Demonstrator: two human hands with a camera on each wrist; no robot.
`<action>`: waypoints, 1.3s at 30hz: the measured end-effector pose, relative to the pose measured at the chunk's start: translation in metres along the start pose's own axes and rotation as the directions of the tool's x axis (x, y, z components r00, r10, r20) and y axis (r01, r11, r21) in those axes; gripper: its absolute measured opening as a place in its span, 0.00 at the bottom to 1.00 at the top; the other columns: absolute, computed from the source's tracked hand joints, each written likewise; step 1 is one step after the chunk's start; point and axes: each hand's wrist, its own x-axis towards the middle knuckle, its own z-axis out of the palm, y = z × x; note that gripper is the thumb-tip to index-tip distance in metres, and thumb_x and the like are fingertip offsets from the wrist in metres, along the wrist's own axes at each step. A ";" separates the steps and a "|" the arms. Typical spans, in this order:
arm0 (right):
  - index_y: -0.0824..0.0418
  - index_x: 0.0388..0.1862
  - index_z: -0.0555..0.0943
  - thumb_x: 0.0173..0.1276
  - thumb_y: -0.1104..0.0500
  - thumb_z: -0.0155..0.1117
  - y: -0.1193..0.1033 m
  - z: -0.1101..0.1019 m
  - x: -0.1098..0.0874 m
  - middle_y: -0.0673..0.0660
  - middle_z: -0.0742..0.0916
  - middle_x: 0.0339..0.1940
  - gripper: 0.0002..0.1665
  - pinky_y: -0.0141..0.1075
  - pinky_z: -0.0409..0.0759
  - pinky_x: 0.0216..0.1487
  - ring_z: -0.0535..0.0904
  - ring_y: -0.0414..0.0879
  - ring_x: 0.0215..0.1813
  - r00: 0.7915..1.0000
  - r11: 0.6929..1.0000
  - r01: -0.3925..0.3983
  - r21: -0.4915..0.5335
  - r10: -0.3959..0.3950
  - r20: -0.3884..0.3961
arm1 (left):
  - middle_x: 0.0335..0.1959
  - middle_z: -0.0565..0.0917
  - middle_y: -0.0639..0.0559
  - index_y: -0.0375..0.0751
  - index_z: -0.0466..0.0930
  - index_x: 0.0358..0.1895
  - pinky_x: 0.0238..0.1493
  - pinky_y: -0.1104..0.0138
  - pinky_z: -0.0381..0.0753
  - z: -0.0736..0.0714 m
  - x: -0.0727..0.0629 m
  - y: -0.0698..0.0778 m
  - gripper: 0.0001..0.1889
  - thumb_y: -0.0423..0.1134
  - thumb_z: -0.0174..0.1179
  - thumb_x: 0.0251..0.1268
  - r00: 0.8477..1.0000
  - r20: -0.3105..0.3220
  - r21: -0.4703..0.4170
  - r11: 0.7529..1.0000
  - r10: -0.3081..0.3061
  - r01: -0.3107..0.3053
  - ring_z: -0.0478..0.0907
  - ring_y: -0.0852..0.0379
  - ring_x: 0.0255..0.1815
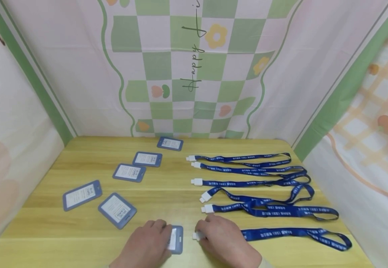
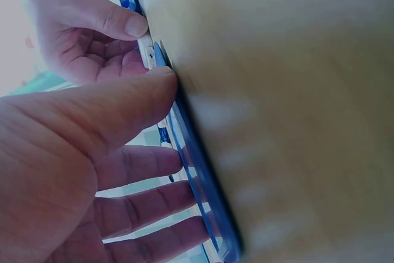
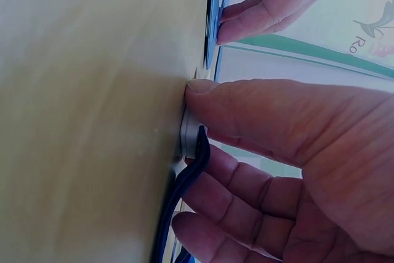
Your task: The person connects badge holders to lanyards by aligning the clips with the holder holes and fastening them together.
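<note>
Low at the front of the table, my left hand grips a blue ID card holder by its edges, its slotted end pointing right. The left wrist view shows the thumb and fingers along the rim of this card holder. Just to the right, my right hand pinches the white plastic clip of a dark blue lanyard. Close up in the right wrist view, thumb and fingers hold the clip, with the strap trailing from it. A narrow gap separates clip and card holder.
Several more blue card holders lie scattered over the left and back of the wooden table. On the right, several blue lanyards stretch out in rows, white clips facing left. Patterned curtains hang behind and at both sides.
</note>
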 end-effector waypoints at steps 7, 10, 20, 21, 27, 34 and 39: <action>0.43 0.46 0.89 0.68 0.52 0.74 -0.002 0.000 0.000 0.38 0.79 0.30 0.09 0.27 0.73 0.31 0.70 0.35 0.31 1.000 1.000 -0.005 0.002 0.005 0.002 | 0.58 0.84 0.45 0.43 0.80 0.65 0.53 0.50 0.88 0.001 -0.001 0.002 0.31 0.56 0.70 0.63 1.000 -0.001 -0.002 1.000 0.001 -0.001 0.83 0.46 0.56; 0.42 0.46 0.89 0.68 0.52 0.74 -0.002 0.000 -0.001 0.38 0.79 0.30 0.09 0.28 0.73 0.31 0.70 0.35 0.31 1.000 1.000 -0.010 0.005 0.010 0.007 | 0.58 0.84 0.45 0.43 0.80 0.65 0.53 0.50 0.88 0.001 -0.002 0.002 0.31 0.56 0.70 0.62 1.000 0.005 -0.007 1.000 -0.001 0.001 0.83 0.46 0.57; 0.42 0.47 0.89 0.68 0.52 0.74 -0.003 0.001 -0.001 0.37 0.79 0.30 0.09 0.27 0.73 0.32 0.70 0.35 0.32 1.000 1.000 -0.011 0.008 0.011 0.008 | 0.57 0.84 0.47 0.45 0.80 0.65 0.52 0.51 0.88 0.001 -0.003 0.003 0.31 0.57 0.70 0.62 0.999 0.032 -0.011 1.000 -0.006 0.007 0.83 0.47 0.55; 0.42 0.47 0.89 0.68 0.51 0.74 -0.003 0.001 -0.001 0.37 0.79 0.30 0.09 0.27 0.73 0.32 0.70 0.35 0.32 1.000 1.000 -0.011 0.010 0.011 0.007 | 0.57 0.84 0.47 0.45 0.80 0.65 0.52 0.51 0.88 0.001 -0.003 0.003 0.31 0.57 0.70 0.62 0.999 0.033 -0.010 1.000 -0.005 0.006 0.83 0.48 0.55; 0.42 0.48 0.89 0.69 0.51 0.74 -0.004 0.002 -0.002 0.37 0.79 0.30 0.10 0.27 0.73 0.32 0.70 0.35 0.32 1.000 1.000 -0.005 0.019 0.005 0.001 | 0.56 0.84 0.47 0.45 0.80 0.65 0.51 0.52 0.88 0.002 -0.002 0.002 0.31 0.58 0.70 0.63 1.000 0.021 0.000 1.000 0.005 -0.005 0.83 0.48 0.54; 0.42 0.48 0.89 0.69 0.51 0.73 -0.004 0.002 0.000 0.37 0.79 0.30 0.10 0.28 0.73 0.32 0.70 0.35 0.32 1.000 1.000 -0.012 0.019 0.012 0.007 | 0.56 0.84 0.47 0.45 0.80 0.64 0.49 0.53 0.88 0.001 -0.001 0.003 0.31 0.58 0.70 0.63 1.000 0.018 0.010 1.000 0.008 -0.008 0.83 0.48 0.53; 0.43 0.48 0.89 0.68 0.52 0.74 -0.004 0.001 0.000 0.38 0.79 0.30 0.11 0.27 0.74 0.32 0.70 0.35 0.32 1.000 1.000 -0.005 0.017 0.005 -0.007 | 0.54 0.85 0.47 0.44 0.81 0.63 0.46 0.54 0.89 0.000 0.000 0.004 0.31 0.59 0.70 0.62 1.000 -0.002 0.040 0.999 0.009 -0.009 0.83 0.49 0.51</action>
